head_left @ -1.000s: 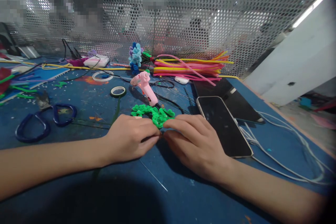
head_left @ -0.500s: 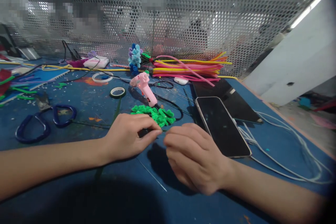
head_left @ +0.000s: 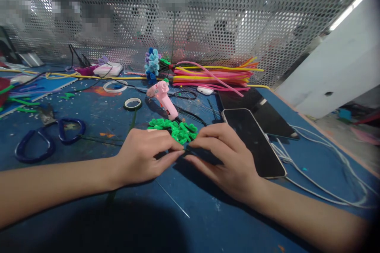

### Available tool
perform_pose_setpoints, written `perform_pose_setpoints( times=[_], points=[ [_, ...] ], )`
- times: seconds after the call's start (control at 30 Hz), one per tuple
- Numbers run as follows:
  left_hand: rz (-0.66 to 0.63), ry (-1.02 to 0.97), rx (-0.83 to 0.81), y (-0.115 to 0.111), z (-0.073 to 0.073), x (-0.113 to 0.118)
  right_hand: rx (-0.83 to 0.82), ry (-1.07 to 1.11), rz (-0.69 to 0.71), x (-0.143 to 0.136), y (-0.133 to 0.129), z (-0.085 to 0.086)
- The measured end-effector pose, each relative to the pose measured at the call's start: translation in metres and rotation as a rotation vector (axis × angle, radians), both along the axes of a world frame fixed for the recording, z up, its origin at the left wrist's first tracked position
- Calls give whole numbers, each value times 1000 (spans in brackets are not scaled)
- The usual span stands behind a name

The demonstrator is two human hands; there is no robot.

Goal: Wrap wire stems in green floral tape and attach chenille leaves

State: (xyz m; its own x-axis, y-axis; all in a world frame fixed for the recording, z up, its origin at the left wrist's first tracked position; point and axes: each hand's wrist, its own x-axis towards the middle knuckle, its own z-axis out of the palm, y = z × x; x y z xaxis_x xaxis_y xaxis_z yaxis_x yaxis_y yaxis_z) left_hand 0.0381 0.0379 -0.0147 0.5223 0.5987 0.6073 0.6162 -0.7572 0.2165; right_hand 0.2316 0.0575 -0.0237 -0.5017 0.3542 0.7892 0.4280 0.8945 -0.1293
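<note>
The left hand [head_left: 145, 154] pinches thumb and index together on a thin dark strip [head_left: 185, 150], whose far end is too small to follow. The right hand [head_left: 227, 158] has changed most: half a second ago it was curled up and drawn toward the table's near side, while now its thumb and fingers are spread, tips just beside the left's, gripping nothing that I can make out. The left has barely moved, so I judge this a fresh hold being taken, with the handling of the strip unfinished. Just beyond the fingertips, mid-table, the green clusters [head_left: 179, 130] lie where they were. Past them the glue gun [head_left: 164, 101] stands tilted; the phone [head_left: 252, 142] lies toward the right edge of the table [head_left: 213, 233], beyond the right hand. The scissors [head_left: 47, 116] rest out on the left, and the stems [head_left: 210, 76] lie bundled along the far edge, all unmoved.
</note>
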Motion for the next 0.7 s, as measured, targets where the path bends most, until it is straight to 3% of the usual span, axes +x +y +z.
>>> perform_pose_setpoints(
  times=[0.47,0.7],
  points=[
    [-30,159,165,0,0,-2,95,-194,-28,-1,0,-3],
    [-21,174,163,0,1,-2,138,-277,-66,0,-1,-3]
  ],
)
